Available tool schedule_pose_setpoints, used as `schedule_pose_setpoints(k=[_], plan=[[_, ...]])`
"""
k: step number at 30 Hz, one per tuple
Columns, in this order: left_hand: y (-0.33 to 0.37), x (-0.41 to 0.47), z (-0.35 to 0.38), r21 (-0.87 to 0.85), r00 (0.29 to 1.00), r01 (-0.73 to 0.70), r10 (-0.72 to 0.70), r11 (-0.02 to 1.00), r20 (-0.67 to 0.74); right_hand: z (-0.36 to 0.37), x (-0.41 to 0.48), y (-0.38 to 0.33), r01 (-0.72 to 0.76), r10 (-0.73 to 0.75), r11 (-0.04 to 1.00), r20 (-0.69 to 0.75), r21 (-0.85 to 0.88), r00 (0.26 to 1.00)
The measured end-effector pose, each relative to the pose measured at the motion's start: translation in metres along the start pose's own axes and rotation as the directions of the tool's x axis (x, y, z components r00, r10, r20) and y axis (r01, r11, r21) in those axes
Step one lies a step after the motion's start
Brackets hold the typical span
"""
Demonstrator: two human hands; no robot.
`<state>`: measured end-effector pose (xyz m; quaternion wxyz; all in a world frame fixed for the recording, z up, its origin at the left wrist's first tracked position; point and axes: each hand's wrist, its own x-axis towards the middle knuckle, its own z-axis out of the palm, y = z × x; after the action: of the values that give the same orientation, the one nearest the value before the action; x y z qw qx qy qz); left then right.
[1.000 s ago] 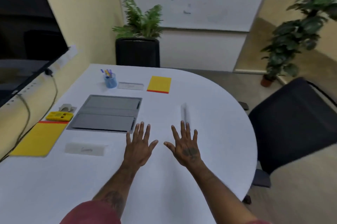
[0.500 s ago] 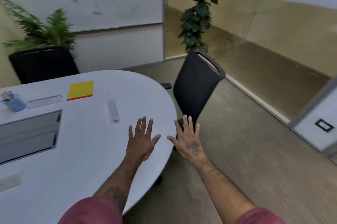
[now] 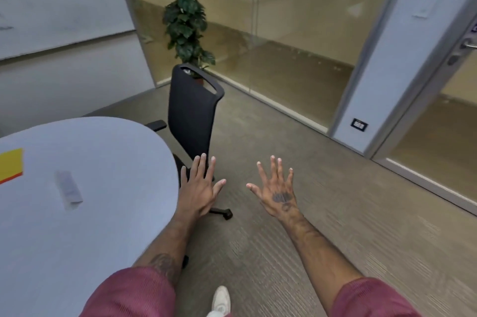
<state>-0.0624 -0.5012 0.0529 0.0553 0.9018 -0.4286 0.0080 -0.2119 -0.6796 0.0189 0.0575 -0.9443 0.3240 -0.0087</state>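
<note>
Chair [image 3: 191, 115], set just beside the rounded end of the table [image 3: 116, 151], with the backrest upright and its long axis vertical. It is located ahead of the hands, slightly leftward. The left hand [image 3: 198, 193] is placed nearer, directly below the backrest in view; the right hand [image 3: 278, 193] is held off to the side. Both are spread, and nothing is gripped.

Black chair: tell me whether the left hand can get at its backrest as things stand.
Probably yes. The left hand is open and empty, its fingers pointing at the black chair, with nothing between them; the table edge lies off to its side. The gap to the backrest is hard to judge.
</note>
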Motion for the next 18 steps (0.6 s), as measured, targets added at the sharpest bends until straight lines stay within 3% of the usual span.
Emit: schedule_pose_setpoints(k=[18], plan=[[0.042,0.207,0.023,-0.028,0.983,-0.175,0.176,0.984,0.054,-0.023,0.152,0.073,-0.172,0.173,0.985,-0.015,0.025,0.985]])
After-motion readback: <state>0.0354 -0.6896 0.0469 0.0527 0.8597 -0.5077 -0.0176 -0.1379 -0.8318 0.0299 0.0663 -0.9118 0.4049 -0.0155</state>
